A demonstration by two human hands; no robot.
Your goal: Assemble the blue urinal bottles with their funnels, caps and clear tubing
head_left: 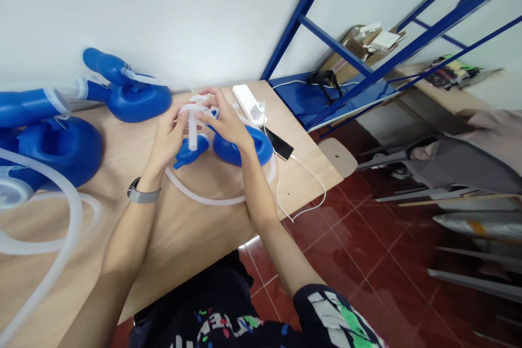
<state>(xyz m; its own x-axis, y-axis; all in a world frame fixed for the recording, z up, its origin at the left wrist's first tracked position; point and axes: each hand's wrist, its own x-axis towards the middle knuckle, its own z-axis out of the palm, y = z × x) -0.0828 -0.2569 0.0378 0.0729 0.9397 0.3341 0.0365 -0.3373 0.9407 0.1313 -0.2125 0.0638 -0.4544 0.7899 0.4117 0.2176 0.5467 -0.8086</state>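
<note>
We've the tube (192, 133) in both hands, above the table (204, 228), nearer the far edge than the near 1 and toward the right end. Our L hand (169, 128) curls round it w/ thumb in front, the tube's free end hanging down beside; our R hand (227, 119) is bent partway, thumb + fingers apparently pinching its top bend, tho blur hides the exact contact. A length, seemingly the same piece, loops out twd the near edge and passes under our R forearm by the bottle (226, 152). A small blue part (183, 155) lies just below our hands.

The tube's prob. light, soft and springy, a bit slick, hard to break but easy to kink. Best grip: thumb + 2 fingers just behind the end, w/o flattening the mouth, other hand backing the bend.
</note>
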